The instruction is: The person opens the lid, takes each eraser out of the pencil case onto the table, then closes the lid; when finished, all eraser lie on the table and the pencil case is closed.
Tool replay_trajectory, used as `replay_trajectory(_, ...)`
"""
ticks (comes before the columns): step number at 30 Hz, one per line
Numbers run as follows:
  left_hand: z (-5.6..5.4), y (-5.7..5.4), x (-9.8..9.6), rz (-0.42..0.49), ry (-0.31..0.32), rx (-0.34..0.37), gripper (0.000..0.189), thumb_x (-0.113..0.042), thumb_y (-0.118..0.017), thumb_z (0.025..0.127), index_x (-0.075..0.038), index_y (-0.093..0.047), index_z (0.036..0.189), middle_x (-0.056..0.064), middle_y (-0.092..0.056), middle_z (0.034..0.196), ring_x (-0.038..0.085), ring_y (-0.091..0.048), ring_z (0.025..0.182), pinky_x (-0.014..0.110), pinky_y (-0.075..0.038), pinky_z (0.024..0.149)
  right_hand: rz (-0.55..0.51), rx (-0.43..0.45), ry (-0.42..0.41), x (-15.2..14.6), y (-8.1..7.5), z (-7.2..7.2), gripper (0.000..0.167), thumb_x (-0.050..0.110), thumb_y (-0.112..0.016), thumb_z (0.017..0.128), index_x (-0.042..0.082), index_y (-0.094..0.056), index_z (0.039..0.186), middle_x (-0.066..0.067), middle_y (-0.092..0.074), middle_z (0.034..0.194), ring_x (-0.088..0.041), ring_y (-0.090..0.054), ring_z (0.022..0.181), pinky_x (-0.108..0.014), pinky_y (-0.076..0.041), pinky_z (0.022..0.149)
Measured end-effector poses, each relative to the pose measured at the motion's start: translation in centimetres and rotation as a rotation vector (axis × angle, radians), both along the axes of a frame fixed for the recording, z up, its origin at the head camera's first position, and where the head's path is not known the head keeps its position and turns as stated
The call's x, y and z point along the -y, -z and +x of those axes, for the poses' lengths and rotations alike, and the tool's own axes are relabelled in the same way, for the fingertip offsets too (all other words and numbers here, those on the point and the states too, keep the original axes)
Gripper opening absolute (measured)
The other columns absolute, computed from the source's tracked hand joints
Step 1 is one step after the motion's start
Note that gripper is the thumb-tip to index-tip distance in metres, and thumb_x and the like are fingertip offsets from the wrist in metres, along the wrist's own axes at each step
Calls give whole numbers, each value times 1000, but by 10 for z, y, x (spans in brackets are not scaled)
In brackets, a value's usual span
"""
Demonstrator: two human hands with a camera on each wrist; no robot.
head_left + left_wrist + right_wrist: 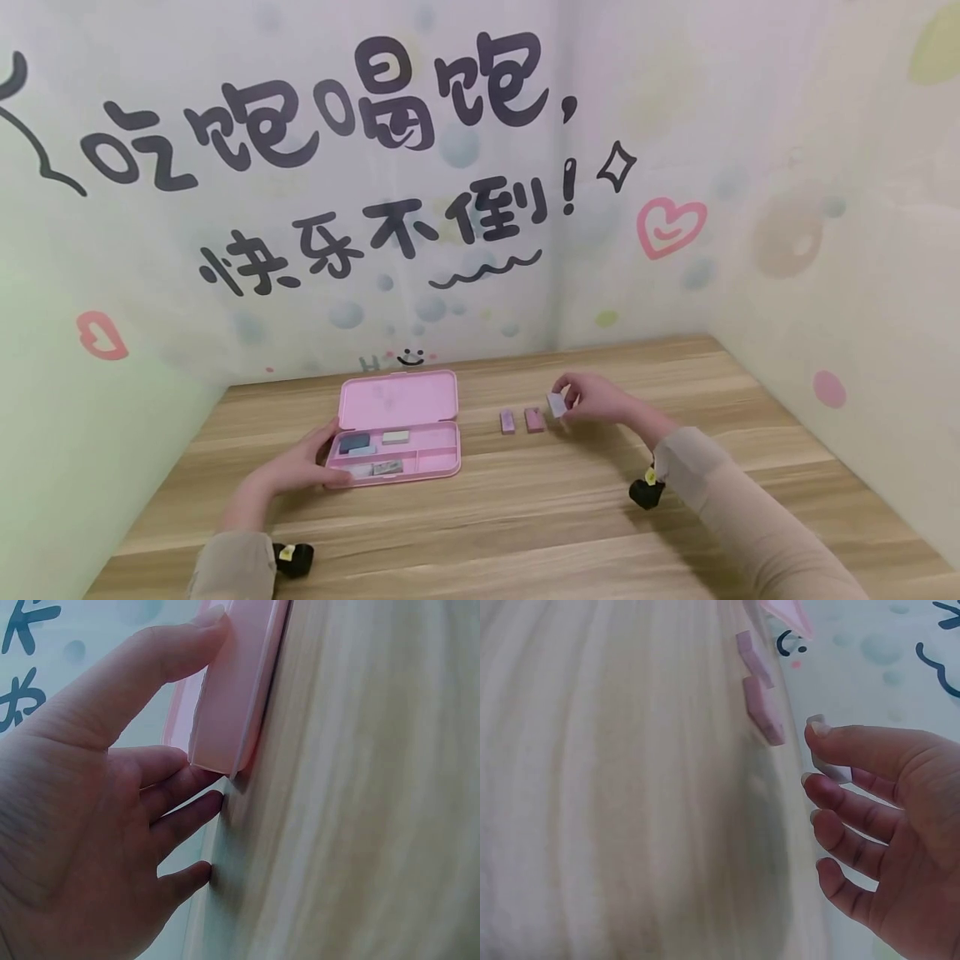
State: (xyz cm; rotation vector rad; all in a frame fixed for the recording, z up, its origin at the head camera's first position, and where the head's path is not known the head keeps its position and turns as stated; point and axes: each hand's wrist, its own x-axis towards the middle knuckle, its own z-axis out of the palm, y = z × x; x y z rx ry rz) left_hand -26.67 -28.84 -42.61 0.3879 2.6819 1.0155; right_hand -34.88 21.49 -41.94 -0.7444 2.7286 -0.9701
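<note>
A pink pencil case (438,461) lies with its lid (397,400) swung back. My left hand (296,467) holds the case's left end, thumb along the front side and fingers at the end wall, as the left wrist view shows. Inside are small eraser-like blocks: a dark blue one (355,442), a cream one (395,437), a grey patterned one (387,467) and pale ones. My right hand (596,398) pinches a whitish block (556,406) between thumb and fingers, just above the table. Left of it lie a pink block (534,419) and a purple block (507,422).
The wood-grain table (480,533) runs back to a printed wall (480,317) with black lettering. More wall panels rise at the left and right. A dark camera is strapped to each wrist, below the beige sleeves.
</note>
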Motion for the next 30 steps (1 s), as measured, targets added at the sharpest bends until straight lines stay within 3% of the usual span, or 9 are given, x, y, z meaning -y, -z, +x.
replay_trajectory(12, -1, 1, 2, 18, 7, 0, 111, -36, -80, 76, 2, -10, 153, 32, -15, 153, 49, -19, 135, 67, -22, 103, -51, 42, 41, -5, 17, -1, 42, 10, -80, 77, 2, -58, 112, -4, -62, 86, -16, -59, 76, -30, -49, 68)
replay_trajectory(30, -1, 0, 2, 22, 10, 9, 111, -37, -80, 76, 0, -10, 154, 31, -14, 153, 48, -20, 135, 67, -22, 104, -60, 42, 50, -5, 20, 1, 42, 12, -83, 74, 4, -60, 108, -4, -60, 86, -18, -55, 79, -33, -47, 71)
